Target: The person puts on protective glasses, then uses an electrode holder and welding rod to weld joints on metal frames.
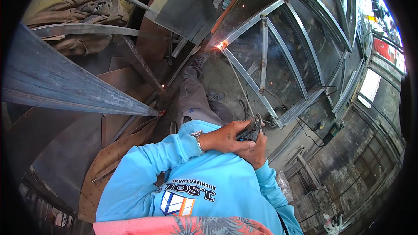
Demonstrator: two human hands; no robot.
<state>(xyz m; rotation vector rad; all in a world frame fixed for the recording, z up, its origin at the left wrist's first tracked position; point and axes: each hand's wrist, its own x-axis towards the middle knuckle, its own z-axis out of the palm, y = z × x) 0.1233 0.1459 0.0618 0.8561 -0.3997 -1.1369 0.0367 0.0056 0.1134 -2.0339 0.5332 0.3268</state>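
Both my hands are closed around a dark welding electrode holder (250, 133) in front of my waist. My left hand (223, 138), with a watch at its wrist, wraps it from the left. My right hand (258, 151) grips it from the right, its fingers partly hidden. From the holder's jaw a long thin welding rod (238, 77) runs up and away. Its far tip meets the near-left corner of a metal tube frame (247, 74), where a bright orange arc (221, 45) glows with sparks and faint smoke. Crossbars and curved bars divide the frame.
At left, a wide steel beam (78, 78) juts in above rusty metal sheets (115, 161). A crumpled brown cloth (82, 17) lies at the upper left. More metal frames (313, 6) stand at the upper right. On the right, a green power tool (334, 131) trails a black cable.
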